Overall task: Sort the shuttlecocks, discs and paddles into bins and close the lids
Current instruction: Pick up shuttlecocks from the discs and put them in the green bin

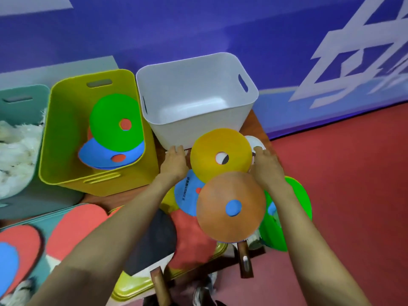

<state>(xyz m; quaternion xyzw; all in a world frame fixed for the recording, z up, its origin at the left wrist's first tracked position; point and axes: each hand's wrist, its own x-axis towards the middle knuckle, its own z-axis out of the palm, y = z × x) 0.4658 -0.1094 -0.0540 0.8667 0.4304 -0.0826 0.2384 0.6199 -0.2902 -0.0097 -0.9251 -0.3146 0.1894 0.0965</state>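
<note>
Training gear fills a corner of what appears to be an indoor sports hall. Red sports flooring (353, 195) runs up to a blue barrier wall (198, 29) printed with large white lettering (303, 94). On a small wooden table (257, 127) beside the wall stand plastic storage bins: a yellow bin (66, 120), a white bin (187, 85) and a teal bin (22, 93). Around and inside them lies court equipment: flat marker discs (220, 217) in bright colours, table tennis paddles (154, 239) with wooden handles, and a heap of white feathered shuttlecocks (15, 146).
</note>
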